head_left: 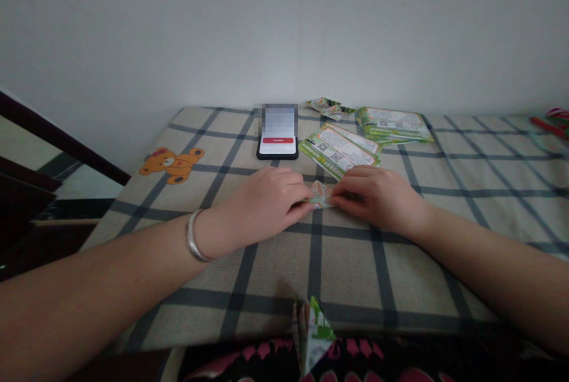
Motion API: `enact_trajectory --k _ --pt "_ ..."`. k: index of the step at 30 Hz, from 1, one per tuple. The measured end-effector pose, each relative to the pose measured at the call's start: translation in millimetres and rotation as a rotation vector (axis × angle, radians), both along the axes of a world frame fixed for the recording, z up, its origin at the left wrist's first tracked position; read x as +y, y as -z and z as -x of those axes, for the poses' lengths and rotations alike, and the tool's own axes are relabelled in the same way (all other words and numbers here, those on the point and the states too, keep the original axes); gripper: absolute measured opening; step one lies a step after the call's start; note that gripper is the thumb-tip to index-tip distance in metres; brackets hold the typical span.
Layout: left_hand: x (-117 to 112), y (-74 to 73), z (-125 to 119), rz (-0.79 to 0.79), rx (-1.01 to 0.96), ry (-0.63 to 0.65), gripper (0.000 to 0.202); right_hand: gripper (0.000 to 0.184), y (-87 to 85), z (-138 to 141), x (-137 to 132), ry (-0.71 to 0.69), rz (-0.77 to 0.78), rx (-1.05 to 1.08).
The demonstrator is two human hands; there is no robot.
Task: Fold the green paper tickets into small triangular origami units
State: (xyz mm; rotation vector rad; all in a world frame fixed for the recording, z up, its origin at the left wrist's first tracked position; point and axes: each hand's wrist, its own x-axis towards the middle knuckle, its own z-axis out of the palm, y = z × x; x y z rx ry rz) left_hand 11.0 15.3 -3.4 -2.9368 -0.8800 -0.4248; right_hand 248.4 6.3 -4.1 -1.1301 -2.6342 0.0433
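Between my two hands, low over the checked tablecloth, is a small piece of folded printed paper (320, 193). My left hand (278, 195), with a silver bangle on its wrist, pinches the paper's left end between thumb and fingers. At its right end, my right hand (377, 195) pinches the other side. Parts of the paper are hidden under the fingertips. Just beyond my hands lie a few loose green-and-white printed leaflets (340, 148). Near the table's front edge, close to my body, stands another folded paper piece (313, 334) in green and white.
A phone (278, 145) with a lit screen lies toward the wall. Right of it are a folded paper shape (330, 108) and a stack of leaflets (395, 124). A bear cutout (172, 164) is at the left, a red item (551, 124) at the far right. The checked tablecloth (275, 269) covers the table.
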Motion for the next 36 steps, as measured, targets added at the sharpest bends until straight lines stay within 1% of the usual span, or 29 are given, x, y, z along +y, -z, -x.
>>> enact_trajectory --k 4,8,15,22,26,29,32,36 --pt "-0.7 -0.3 -0.6 0.046 -0.038 -0.045 0.02 0.019 0.4 0.7 0.6 0.023 0.028 0.009" --pt "-0.4 -0.9 -0.8 0.039 -0.048 -0.061 0.018 0.019 0.2 1.6 1.1 0.025 0.036 0.023" --pt "0.7 0.5 -0.5 -0.014 -0.039 -0.036 0.017 0.016 0.0 3.9 1.8 0.05 0.069 0.039" --pt "3.1 2.2 0.5 -0.002 -0.028 -0.035 0.017 0.013 -0.8 7.0 -0.2 0.06 0.045 -0.008" --pt "2.4 1.9 0.4 -0.047 -0.016 -0.025 0.017 0.011 0.4 7.7 0.2 0.059 0.043 -0.001" --pt "2.7 1.9 0.7 -0.112 0.009 -0.001 0.019 0.011 1.2 7.9 0.4 0.065 0.036 -0.009" --pt "5.5 2.8 1.7 -0.166 0.044 0.054 0.021 0.011 0.7 8.3 -0.3 0.082 0.032 -0.03" --pt "10.0 4.6 4.6 -0.13 0.018 0.109 0.022 0.012 -0.6 8.3 -1.4 0.051 0.006 -0.058"
